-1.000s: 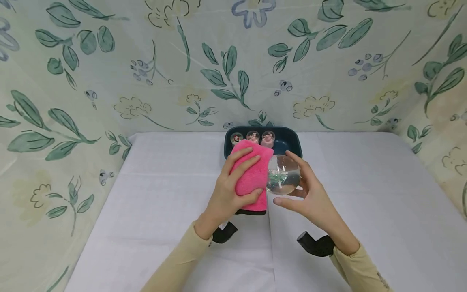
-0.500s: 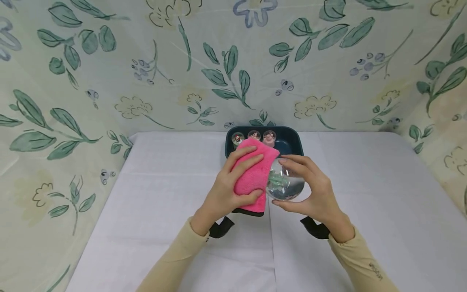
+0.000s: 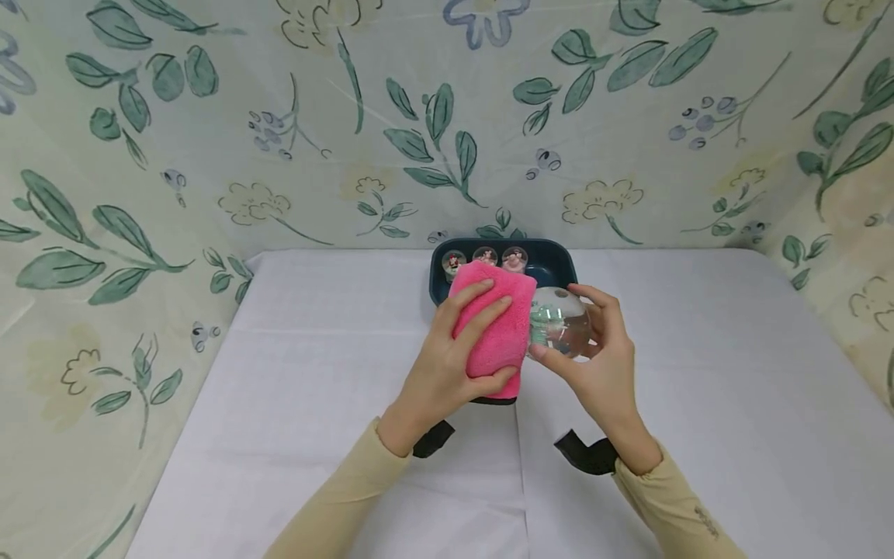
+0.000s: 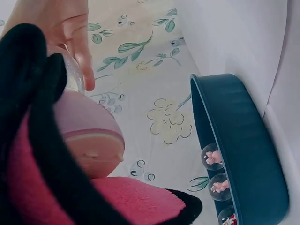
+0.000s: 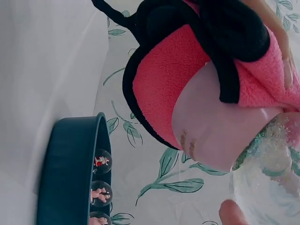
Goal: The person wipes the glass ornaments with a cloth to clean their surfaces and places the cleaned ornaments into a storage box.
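Observation:
A large snow globe (image 3: 561, 322) is held on its side above the table, its clear ball to the right and green bits inside. The pink base (image 5: 206, 122) shows in the wrist views; a bright pink cloth with black edging (image 3: 499, 330) wraps it and hides it from the head view. My left hand (image 3: 450, 361) grips the cloth around the base, fingers spread over the top and thumb below. With thumb and fingers curved round the clear ball, my right hand (image 3: 606, 361) holds the other end of the globe.
Behind the hands a dark blue tray (image 3: 555, 260) stands at the table's far edge. Several small snow globes (image 3: 514, 259) with figures sit in its left part. White cloth covers the table (image 3: 314, 373), and a leaf-patterned curtain (image 3: 314, 124) rises behind it.
The right hand has turned and shifted its grip on the clear ball, thumb moving up onto its near side. Globe, cloth and left hand have moved slightly right.

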The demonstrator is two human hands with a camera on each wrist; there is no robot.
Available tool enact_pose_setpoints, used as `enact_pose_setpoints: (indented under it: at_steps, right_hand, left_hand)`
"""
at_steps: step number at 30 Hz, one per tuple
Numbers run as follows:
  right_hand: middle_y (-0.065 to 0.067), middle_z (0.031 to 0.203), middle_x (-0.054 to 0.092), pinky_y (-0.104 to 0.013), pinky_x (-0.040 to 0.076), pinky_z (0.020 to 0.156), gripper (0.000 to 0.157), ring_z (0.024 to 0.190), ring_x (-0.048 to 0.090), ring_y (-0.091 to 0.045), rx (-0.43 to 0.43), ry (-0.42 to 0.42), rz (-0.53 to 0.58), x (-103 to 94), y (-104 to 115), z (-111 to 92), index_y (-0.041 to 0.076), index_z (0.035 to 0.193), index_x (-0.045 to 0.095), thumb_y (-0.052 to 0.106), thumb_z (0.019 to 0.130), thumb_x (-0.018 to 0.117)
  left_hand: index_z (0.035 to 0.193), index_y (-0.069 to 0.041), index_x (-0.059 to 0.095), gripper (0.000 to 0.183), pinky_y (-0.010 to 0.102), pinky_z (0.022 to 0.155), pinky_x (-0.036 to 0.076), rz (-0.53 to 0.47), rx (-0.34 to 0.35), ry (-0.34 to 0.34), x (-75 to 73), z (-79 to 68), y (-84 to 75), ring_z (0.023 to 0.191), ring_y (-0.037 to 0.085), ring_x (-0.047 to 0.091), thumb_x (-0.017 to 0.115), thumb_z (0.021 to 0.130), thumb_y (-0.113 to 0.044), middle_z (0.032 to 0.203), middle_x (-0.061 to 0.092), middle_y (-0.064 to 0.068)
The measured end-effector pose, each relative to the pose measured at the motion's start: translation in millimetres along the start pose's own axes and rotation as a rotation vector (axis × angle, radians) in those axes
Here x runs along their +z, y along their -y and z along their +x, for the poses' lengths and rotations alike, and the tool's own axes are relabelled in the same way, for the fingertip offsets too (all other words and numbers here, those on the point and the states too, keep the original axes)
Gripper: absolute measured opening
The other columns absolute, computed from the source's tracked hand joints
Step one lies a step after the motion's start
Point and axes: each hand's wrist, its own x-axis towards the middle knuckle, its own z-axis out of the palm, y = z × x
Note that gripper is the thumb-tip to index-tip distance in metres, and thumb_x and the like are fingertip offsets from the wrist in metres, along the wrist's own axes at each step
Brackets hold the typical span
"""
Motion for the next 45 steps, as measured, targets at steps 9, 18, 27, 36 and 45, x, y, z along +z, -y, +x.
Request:
enact_pose_setpoints:
  at_steps: [9, 18, 27, 36, 45]
  right_hand:
    - [-0.008, 0.132, 0.05, -0.017, 0.046, 0.078, 0.079, 0.111, 0.049, -0.015, 0.012, -0.003, -0.035, -1.8, 0, 8, 0.002, 0.137, 0.04, -0.002, 0.069, 0.079]
    - [-0.008, 0.137, 0.043, -0.022, 0.041, 0.096, 0.083, 0.123, 0.041, -0.018, -0.017, 0.033, 0.056, -4.4, -8, 17, -0.003, 0.139, 0.035, -0.011, 0.067, 0.077]
    - [-0.001, 0.133, 0.044, -0.025, 0.037, 0.101, 0.083, 0.119, 0.043, -0.016, -0.017, 0.031, 0.044, -11.2, -23, 34, -0.004, 0.139, 0.036, -0.012, 0.067, 0.078]
    - [-0.011, 0.143, 0.04, -0.045, 0.02, 0.113, 0.079, 0.14, 0.024, -0.018, 0.004, 0.043, 0.022, -14.9, -37, 56, 0.0, 0.14, 0.04, -0.01, 0.07, 0.076]
    - [-0.02, 0.143, 0.039, -0.05, 0.024, 0.11, 0.076, 0.134, 0.032, -0.024, 0.041, 0.033, -0.049, -10.9, -17, 64, -0.005, 0.14, 0.039, -0.008, 0.072, 0.073]
  left_hand:
    - [0.135, -0.007, 0.048, 0.073, 0.031, 0.091, 0.049, -0.135, -0.076, 0.008, -7.9, -4.0, 3.7, 0.134, 0.028, 0.029, 0.084, 0.072, -0.012, 0.143, 0.033, 0.011]
    - [0.134, -0.011, 0.05, 0.068, 0.032, 0.087, 0.052, -0.152, -0.141, 0.045, -29.6, -12.2, 11.7, 0.133, 0.025, 0.03, 0.082, 0.074, -0.013, 0.143, 0.036, 0.007]
    - [0.137, -0.017, 0.05, 0.067, 0.034, 0.085, 0.053, -0.056, -0.239, 0.183, -55.1, -32.9, 23.8, 0.132, 0.021, 0.032, 0.081, 0.078, -0.019, 0.144, 0.035, 0.001]
    - [0.137, -0.015, 0.05, 0.065, 0.037, 0.091, 0.05, -0.039, -0.338, 0.325, -64.4, -57.7, 38.3, 0.134, 0.022, 0.03, 0.08, 0.079, -0.018, 0.143, 0.035, 0.002]
    - [0.133, -0.009, 0.054, 0.059, 0.039, 0.099, 0.043, 0.037, -0.28, 0.427, -36.4, -76.8, 55.5, 0.126, 0.028, 0.04, 0.079, 0.08, -0.016, 0.141, 0.039, 0.008]
